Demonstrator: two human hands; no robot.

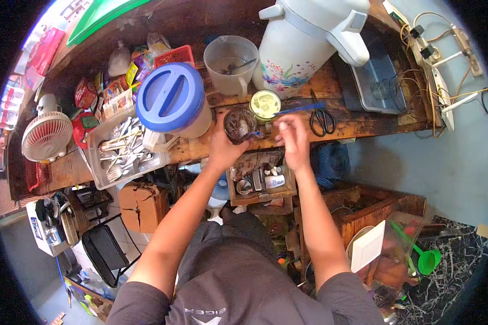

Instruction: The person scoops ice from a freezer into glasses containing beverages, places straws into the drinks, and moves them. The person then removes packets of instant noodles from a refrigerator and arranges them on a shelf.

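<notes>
My left hand (226, 146) is wrapped round a glass of dark drink with ice (239, 125) at the counter's front edge. A small blue item shows at the right side of that glass. Just right of it, my right hand (294, 138) has its fingers apart and slightly curled, with nothing seen in them. Behind the hands stands a glass of pale green drink (265, 104). A blue straw-like strip (303, 108) lies from that glass towards black scissors (323, 120) on the wooden counter.
A blue-lidded pitcher (171, 100), a clear jug (229, 62) and a large flowered flask (298, 49) stand behind. The cutlery tray (126, 149) and a small fan (47, 132) are at left. A grey basin (377, 81) sits right, and an open drawer (260, 181) below.
</notes>
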